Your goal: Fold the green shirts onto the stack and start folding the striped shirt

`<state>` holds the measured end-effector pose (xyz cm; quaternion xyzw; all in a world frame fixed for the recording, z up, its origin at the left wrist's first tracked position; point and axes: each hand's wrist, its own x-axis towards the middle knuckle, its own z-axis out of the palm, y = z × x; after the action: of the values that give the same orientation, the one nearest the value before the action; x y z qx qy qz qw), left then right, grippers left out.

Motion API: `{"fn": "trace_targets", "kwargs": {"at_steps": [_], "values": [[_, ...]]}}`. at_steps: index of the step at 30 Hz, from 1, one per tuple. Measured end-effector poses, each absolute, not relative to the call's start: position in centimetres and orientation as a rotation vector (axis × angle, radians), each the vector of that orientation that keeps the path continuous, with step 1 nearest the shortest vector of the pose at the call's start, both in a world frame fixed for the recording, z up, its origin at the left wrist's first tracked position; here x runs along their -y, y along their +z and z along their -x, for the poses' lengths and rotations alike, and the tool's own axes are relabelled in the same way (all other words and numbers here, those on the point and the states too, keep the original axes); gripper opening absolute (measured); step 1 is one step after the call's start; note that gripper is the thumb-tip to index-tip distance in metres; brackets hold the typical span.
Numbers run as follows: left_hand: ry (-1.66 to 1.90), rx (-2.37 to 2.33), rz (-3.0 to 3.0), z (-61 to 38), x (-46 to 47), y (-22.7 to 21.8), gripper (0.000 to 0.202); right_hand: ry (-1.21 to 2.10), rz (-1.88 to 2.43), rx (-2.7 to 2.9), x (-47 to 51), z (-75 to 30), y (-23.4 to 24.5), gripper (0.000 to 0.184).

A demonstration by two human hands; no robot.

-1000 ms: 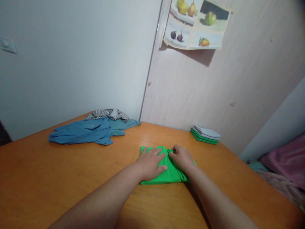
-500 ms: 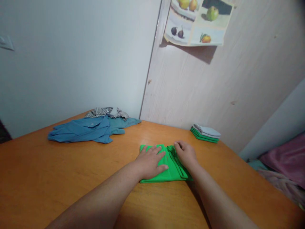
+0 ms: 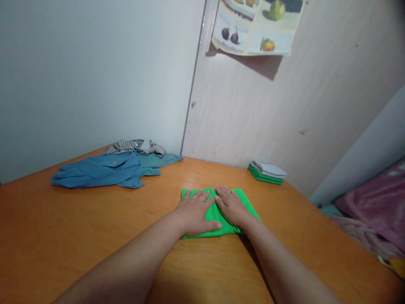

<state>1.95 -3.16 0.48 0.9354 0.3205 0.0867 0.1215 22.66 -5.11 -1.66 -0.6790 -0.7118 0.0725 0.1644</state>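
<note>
A bright green folded cloth garment lies flat on the orange-brown table in front of me. My left hand rests palm down on its left half, fingers spread and thumb stretched to the right. On the upper middle of the cloth lies my right hand, flat with fingers extended, beside the left fingertips. Neither hand grips anything. Both palms hide part of the cloth, whose exact kind I cannot tell.
Loose blue clothing and a striped cloth lie at the back left. A small folded stack, grey cloth over green, stands back right. Pink fabric lies beyond the table's right edge. A fruit poster hangs above.
My right hand has let go of the pinched green cloth and moved left, flattening onto it. The gathered right part now lies spread out. My left hand stays on the cloth. The view shifted slightly.
</note>
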Motion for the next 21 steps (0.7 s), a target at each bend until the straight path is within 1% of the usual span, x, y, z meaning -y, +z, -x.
{"fn": "trace_targets", "kwargs": {"at_steps": [3, 6, 9, 14, 16, 19, 21], "values": [[0.235, -0.942, -2.734, -1.9, 3.1, 0.4, 0.094, 0.327, 1.739, 1.834, 5.1, -23.5, -1.2, 0.062], [0.223, -0.948, -2.737, -1.9, 3.0, 0.3, 0.094, 0.312, 1.633, 1.567, 5.7, -25.4, -0.1, 0.057], [0.227, -0.960, -2.742, -2.0, 3.2, 0.4, 0.096, 0.252, 1.693, 1.295, 7.2, -28.1, 0.9, 0.044], [0.221, -1.006, -2.721, -2.2, 3.8, 0.7, 0.094, 0.298, 1.815, 1.136, 10.6, -31.5, 0.3, 0.025], [0.227, -1.016, -2.715, -2.3, 3.9, 0.7, 0.093, 0.329, 1.849, 1.088, 11.8, -31.9, -0.4, 0.025], [0.239, -1.022, -2.716, -2.4, 4.0, 0.6, 0.094, 0.391, 1.881, 1.031, 12.8, -31.7, -1.3, 0.033], [0.237, -1.024, -2.717, -2.4, 4.0, 0.5, 0.095, 0.488, 1.893, 0.969, 13.2, -31.3, -1.7, 0.038]]}}
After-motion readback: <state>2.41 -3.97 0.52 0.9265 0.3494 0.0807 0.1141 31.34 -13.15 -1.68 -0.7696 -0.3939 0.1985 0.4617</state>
